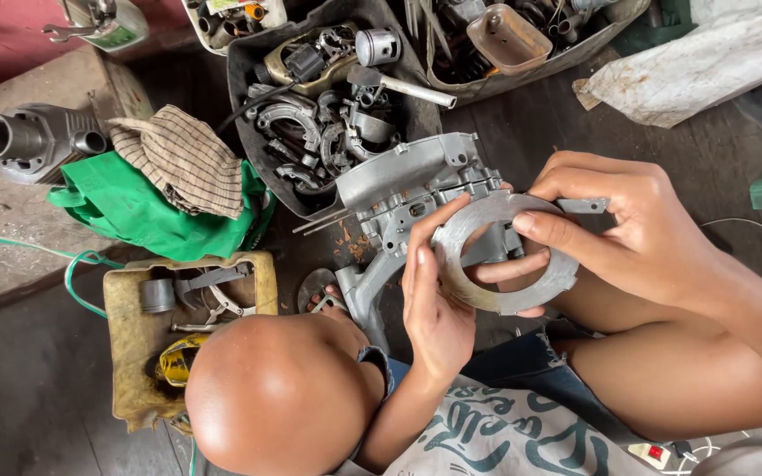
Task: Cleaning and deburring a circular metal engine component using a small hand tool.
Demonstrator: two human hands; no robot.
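Two hands, left hand point(434, 304) and right hand point(632, 229), grip a ring point(504, 256) with closed fingers; loose fingers could drop it onto the engine case point(399, 189).

Both hands raised close together, left hand point(438, 304) upright, right hand point(628, 229) reaching across, fingers curled.

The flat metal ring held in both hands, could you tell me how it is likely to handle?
The metal ring looks stiff: it stays flat though the left hand and right hand grip only its edges. Being thin and open-centred, it is probably light. Set on edge, it could roll.
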